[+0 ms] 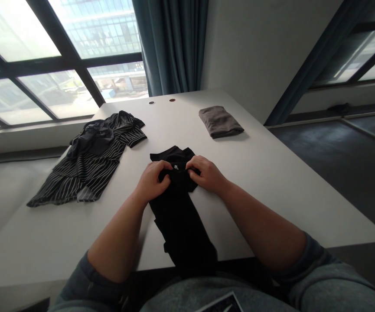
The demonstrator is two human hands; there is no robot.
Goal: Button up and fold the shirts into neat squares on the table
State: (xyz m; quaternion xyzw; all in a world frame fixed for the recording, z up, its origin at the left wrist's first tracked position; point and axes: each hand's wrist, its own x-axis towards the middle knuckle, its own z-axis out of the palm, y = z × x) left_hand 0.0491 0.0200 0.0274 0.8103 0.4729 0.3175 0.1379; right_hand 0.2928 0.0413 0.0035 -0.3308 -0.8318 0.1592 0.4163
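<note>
A: Hands?
B: Left hand [151, 180], right hand [207, 173] both pinched on black garment [180, 221] collar end, mid bench [272, 173]
A: Progress?
B: Looks narrowed lengthwise, not folded short; grey cloth [220, 121] at 1 o'clock folded, striped shirt [89, 164] at 10 o'clock loose

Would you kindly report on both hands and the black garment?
Left hand, right hand both pinching black garment at collar end. Garment folded narrow, hanging over table edge. Striped shirt, grey folded cloth lie apart, nothing blocking.
</note>
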